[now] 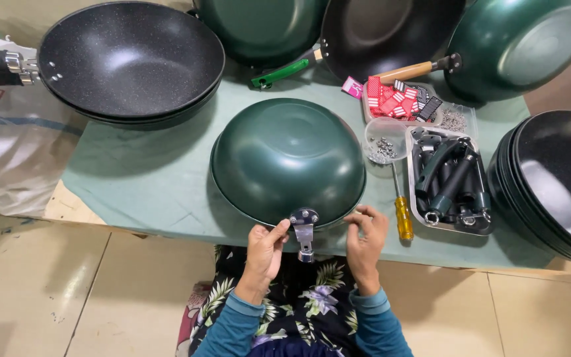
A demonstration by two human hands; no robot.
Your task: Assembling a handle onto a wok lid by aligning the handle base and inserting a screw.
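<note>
One dark green wok (287, 158) lies upside down on the green-covered table (147, 178), dome up, at the near edge. From its near rim a small metal handle bracket (304, 231) juts toward me, long axis running from rim to table edge, free end pointing at my lap. Left hand (264, 254) sits just left of the bracket, thumb and fingers pinching its side, so closed on it. Right hand (365, 239) is just right of it, fingertips curled together at the wok rim; whether they pinch anything small I cannot tell. Left hand is the nearer to the bracket. Beside the right hand: a yellow-handled screwdriver (402, 215), a steel tray of dark handles (449, 182), a clear tub of screws (382, 147). More woks ring the far edge.
</note>
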